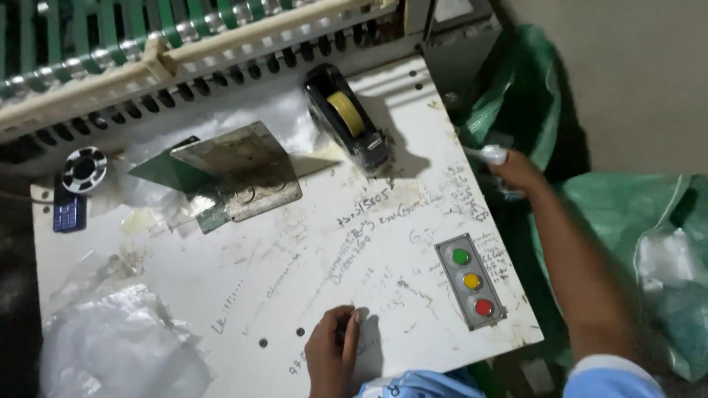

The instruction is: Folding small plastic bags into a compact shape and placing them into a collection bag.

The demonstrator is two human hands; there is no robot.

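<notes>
The right hand point(516, 173) clutches a small white object point(493, 154) beyond the white tabletop's point(310, 243) far edge, over green sacks point(627, 221), where a slip could lose it, while the left hand point(332, 350) rests loosely curled and empty near the front edge.

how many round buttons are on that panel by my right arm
3, in a row on the grey panel: green button farthest from you, yellow button in the middle, red button nearest. None looks hidden.
</notes>
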